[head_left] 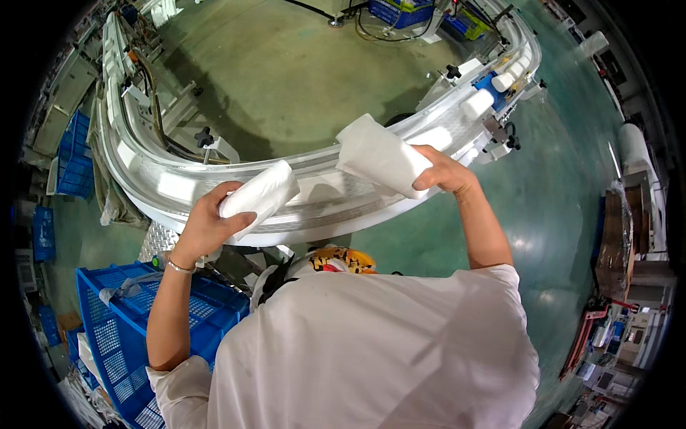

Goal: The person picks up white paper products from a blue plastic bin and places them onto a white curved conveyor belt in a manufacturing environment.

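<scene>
My left hand [211, 226] is closed round a white paper roll [263, 191], held tilted above the curved conveyor [321, 187]. In my right hand [444, 171] is a second white paper roll [382, 157], gripped at its right end. A loose flap of paper spreads from that roll's far left side. Both rolls are over the near stretch of the belt, apart from each other. Farther along on the right, a white roll [477, 104] lies on the conveyor, with smaller-looking white rolls [503, 81] beyond it.
The conveyor bends round in front of me, with black knobs [204, 136] on its brackets. A large blue plastic crate [118, 336] stands at my lower left. Another blue crate [74, 154] is beyond it. Wrapped goods on a pallet [616, 247] stand at the far right.
</scene>
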Motion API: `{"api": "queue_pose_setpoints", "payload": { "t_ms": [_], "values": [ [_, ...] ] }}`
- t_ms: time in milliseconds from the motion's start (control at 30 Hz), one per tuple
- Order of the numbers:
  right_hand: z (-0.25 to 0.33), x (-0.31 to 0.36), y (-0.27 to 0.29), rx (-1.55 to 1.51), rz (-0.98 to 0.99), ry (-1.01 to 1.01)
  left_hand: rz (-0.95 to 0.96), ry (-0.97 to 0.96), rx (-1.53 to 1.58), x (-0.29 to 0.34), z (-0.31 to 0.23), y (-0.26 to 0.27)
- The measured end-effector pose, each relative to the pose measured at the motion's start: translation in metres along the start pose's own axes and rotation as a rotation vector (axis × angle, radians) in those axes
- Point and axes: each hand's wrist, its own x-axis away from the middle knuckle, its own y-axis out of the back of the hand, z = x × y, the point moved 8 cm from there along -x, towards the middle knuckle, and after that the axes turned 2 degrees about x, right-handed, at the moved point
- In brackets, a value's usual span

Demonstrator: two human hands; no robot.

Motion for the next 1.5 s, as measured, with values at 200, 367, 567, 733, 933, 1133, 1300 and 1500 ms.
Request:
{"api": "queue_pose_setpoints", "payload": {
  "t_ms": [200, 367, 567, 733, 933, 1133, 1300, 1500],
  "values": [
    [-0.006, 0.012, 0.006, -0.174, -0.077, 0.037, 0.007, 0.001, -0.111, -0.01, 0.0, -0.005],
    [-0.017, 0.021, 0.015, -0.245, -0.192, 0.044, 0.015, 0.015, -0.084, -0.014, -0.001, -0.004],
    [-0.014, 0.026, 0.008, -0.243, -0.186, 0.066, 0.068, 0.008, -0.046, -0.018, -0.009, -0.014],
    [-0.021, 0.034, 0.016, -0.251, -0.197, 0.081, 0.116, 0.007, -0.037, -0.028, -0.005, -0.029],
    [-0.02, 0.048, 0.021, -0.305, -0.291, 0.117, 0.1, -0.019, -0.119, -0.035, -0.004, -0.025],
    [-0.036, 0.063, 0.034, -0.402, -0.425, 0.129, 0.078, -0.09, -0.115, -0.041, 0.002, -0.029],
    [-0.042, 0.082, 0.046, -0.434, -0.534, 0.184, 0.123, -0.078, -0.14, -0.042, -0.015, -0.04],
    [-0.046, 0.086, 0.044, -0.443, -0.508, 0.182, 0.077, -0.055, -0.33, -0.05, -0.004, -0.042]
  ]
}}
